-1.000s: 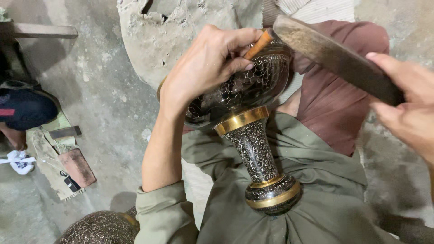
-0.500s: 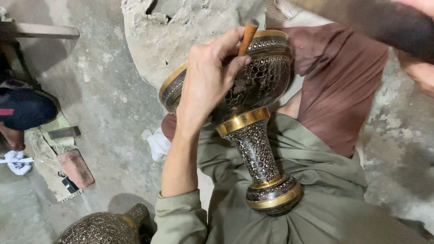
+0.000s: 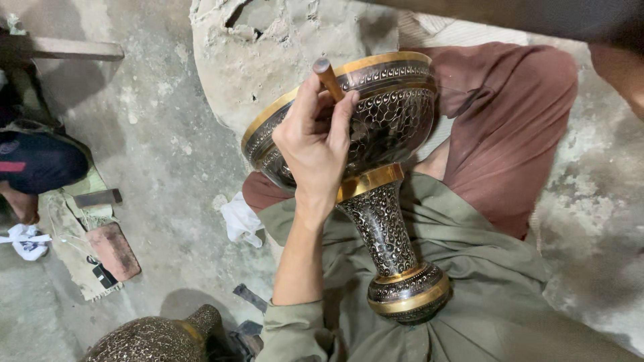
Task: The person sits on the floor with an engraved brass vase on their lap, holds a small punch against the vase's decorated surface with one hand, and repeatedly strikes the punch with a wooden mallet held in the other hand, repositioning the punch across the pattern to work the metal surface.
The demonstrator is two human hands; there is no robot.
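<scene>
Head view, centre of frame: engraved brass goblet vase [image 3: 376, 167], dark with gold bands, lying on lap, foot at lower centre. Left hand [image 3: 315, 147] against bowl, fingers pinching wooden-handled tool [image 3: 329, 77]. Right hand [image 3: 617, 67] at upper right edge, grip cannot be told. White cloth [image 3: 240, 220] left of vase; second vase [image 3: 154, 338] lower left; stone block [image 3: 268, 53] behind.
</scene>
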